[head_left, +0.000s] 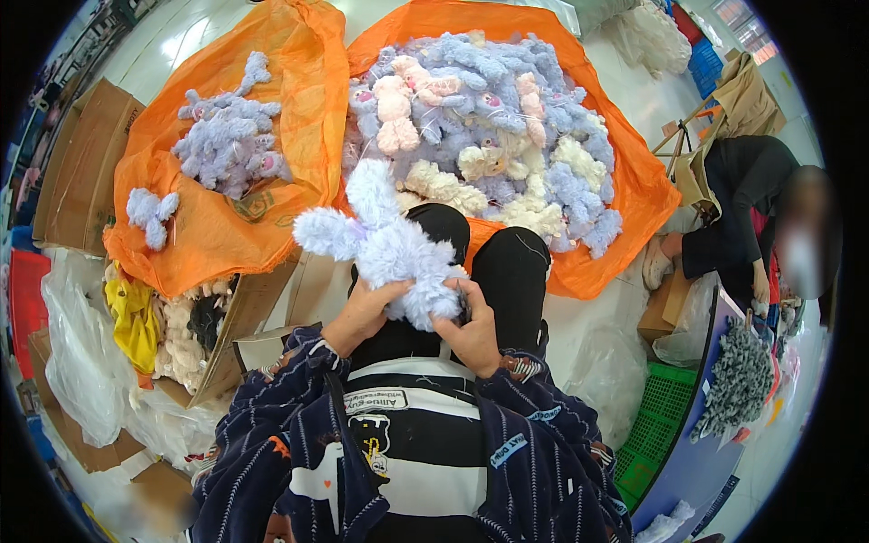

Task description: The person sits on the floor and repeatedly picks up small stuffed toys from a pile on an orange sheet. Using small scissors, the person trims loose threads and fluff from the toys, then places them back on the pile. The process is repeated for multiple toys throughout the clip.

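A fluffy pale-lavender plush toy with long ears lies over my lap, its ears pointing away from me and its lower end toward me. My left hand grips it at the lower left, thumb pressed on the fur. On the other side my right hand pinches the lower end between thumb and fingers. Beyond my knees, a big heap of plush toys in lavender, pink and cream rests on an orange sheet. A smaller lavender pile lies on a second orange sheet at the left.
At left stand a cardboard box and an open carton holding a yellow cloth and beige plush pieces. A green crate is at right, by a blue table bearing grey fluffy pieces. Another person sits bent over at far right.
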`<state>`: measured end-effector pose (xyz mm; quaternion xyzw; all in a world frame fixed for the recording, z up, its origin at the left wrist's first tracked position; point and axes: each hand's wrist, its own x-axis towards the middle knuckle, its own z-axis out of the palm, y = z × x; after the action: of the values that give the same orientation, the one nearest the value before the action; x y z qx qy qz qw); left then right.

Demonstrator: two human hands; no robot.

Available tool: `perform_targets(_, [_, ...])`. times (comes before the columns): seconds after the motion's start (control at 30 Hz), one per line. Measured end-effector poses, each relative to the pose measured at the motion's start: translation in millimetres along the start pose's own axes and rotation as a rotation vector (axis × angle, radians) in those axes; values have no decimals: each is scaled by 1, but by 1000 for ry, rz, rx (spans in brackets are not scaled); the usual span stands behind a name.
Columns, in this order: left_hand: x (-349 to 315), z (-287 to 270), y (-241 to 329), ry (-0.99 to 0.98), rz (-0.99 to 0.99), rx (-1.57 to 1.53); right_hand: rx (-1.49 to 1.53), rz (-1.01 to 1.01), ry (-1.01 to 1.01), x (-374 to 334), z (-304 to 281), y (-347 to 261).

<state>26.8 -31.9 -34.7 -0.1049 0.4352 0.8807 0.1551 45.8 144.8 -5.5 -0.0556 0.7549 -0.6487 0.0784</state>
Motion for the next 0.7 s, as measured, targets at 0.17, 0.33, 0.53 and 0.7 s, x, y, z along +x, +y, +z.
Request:
perform_targets(0.17, [-1, -12, 0, 1, -66, -51, 52, 5, -46, 4, 1, 9])
perform_targets(0.33, [7, -35, 43, 110, 160, -139, 84, 33, -147, 13, -3, -5])
perform_targets(0.53, [30, -99, 155, -202, 748, -821, 42, 41, 165, 25, -38, -12])
perform_targets(0.7, [104, -138, 72, 205, 213, -66, -243, -113, 439, 38, -69, 0])
